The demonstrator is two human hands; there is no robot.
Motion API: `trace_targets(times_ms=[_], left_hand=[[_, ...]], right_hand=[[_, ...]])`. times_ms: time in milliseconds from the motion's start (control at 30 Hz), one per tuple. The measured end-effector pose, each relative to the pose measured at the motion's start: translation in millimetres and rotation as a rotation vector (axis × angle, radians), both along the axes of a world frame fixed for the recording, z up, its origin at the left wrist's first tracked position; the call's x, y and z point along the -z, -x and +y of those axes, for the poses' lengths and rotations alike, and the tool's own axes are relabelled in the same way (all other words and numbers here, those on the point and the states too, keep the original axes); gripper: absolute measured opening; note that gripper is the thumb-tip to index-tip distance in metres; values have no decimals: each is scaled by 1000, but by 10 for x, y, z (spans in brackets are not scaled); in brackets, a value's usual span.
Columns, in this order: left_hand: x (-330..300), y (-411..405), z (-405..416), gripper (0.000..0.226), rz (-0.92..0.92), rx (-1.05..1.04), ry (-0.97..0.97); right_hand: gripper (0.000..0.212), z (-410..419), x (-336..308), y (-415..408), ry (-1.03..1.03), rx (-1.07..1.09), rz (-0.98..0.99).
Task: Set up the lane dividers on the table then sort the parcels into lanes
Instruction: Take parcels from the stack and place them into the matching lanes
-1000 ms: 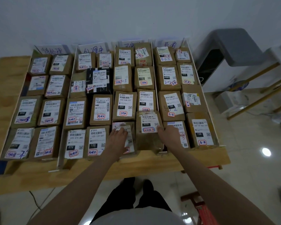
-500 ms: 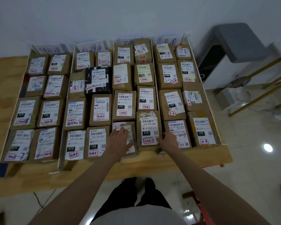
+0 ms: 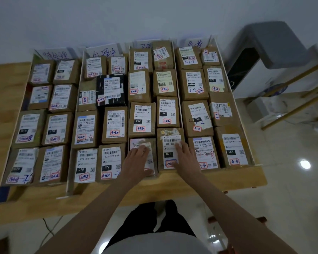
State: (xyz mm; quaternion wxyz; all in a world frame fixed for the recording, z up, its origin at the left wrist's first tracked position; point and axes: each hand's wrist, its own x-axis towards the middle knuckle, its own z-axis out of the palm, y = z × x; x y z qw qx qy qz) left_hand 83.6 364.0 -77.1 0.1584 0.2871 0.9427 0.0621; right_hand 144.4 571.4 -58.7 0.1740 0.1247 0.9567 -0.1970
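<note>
Head view of a wooden table [image 3: 173, 187] carrying cardboard parcels in four lanes, two parcels abreast in each, separated by thin white lane dividers [image 3: 69, 180] that run from the near edge to the wall. The left hand [image 3: 136, 162] lies flat, fingers spread, on the near-row parcel [image 3: 151, 156] in the left column of the third lane; palm and fingers cover most of its label. The right hand [image 3: 186, 158] lies flat and open on the right half of the adjacent parcel marked 070 [image 3: 168, 153], hiding part of the printed code and of the red stamp. Neither hand grips anything. Handwritten lane signs [image 3: 103, 52] stand at the far end; the third and fourth are partly hidden behind parcels. Far-row labels are blurred and cannot be read. At lower left the table is cut off by the frame.
</note>
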Motion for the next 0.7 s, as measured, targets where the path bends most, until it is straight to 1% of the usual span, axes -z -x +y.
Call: trace_targets(times_ms=[67,100,233,367,500,700], left_hand=[[7,57,-47,88,-3,32,-33],[-2,106,-65,91,-1,27,-46],[-33,356,-96,119,-33,-75,-25],[6,504,-38,125,-101,-64,49],[56,516,11,122,-88,-65,56],[-32,370,-48,99,-4,-39,6]], right_hand=[[83,22,16,-23,14,0,3],[84,36,26,-24,28,6,2],[88,42,27,11,58,38,7],[90,27,21,45,42,25,2],[91,49,30,72,32,15,3],[90,55,13,49,22,-4,0]])
